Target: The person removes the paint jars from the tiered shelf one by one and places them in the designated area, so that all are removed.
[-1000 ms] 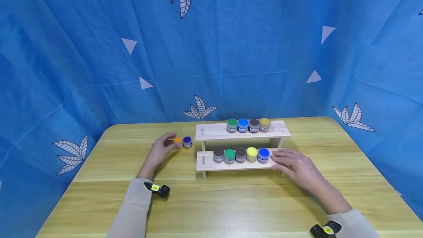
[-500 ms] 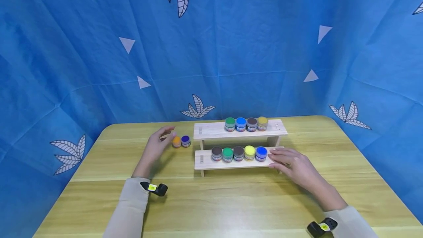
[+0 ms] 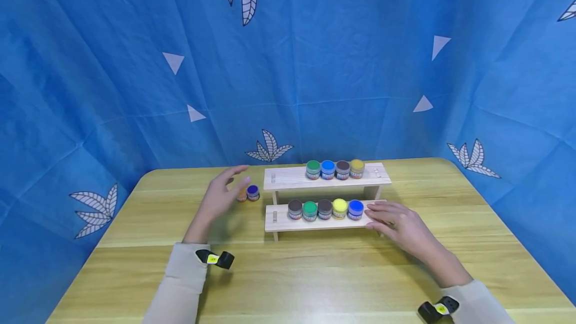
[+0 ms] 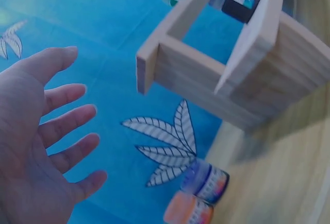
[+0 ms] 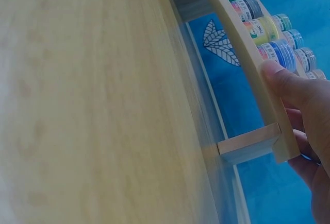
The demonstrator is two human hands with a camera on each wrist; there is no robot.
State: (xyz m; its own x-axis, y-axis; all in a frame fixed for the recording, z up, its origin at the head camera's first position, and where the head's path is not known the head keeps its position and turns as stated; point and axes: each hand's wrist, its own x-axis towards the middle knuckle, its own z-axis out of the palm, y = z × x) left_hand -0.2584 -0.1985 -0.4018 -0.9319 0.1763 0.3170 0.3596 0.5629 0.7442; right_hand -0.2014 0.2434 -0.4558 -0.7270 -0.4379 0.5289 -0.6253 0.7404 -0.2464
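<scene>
My left hand (image 3: 220, 194) hovers above the table with fingers spread, holding nothing. Partly hidden beneath its thumb is an orange paint jar (image 3: 242, 195), standing beside a purple paint jar (image 3: 253, 193). In the left wrist view the palm shows bare, apart from both jars. At the near shelf's right end, my right hand (image 3: 402, 224) grips the two-tier wooden rack (image 3: 281, 224). Its thumb (image 5: 273, 70) lies on the front edge close to a blue paint jar (image 3: 355, 210), while its curled fingers pass partly behind the shelf.
The lower shelf carries several paint jars in a row, including a yellow jar (image 3: 339, 208). Another row lines the upper shelf, ending in a mustard jar (image 3: 357, 169). A blue leaf-print curtain (image 3: 360, 64) hangs behind the wooden table (image 3: 315, 279).
My left hand has let go of the orange jar and lifted off it, with the fingers spreading. My right hand stays at the rack's end.
</scene>
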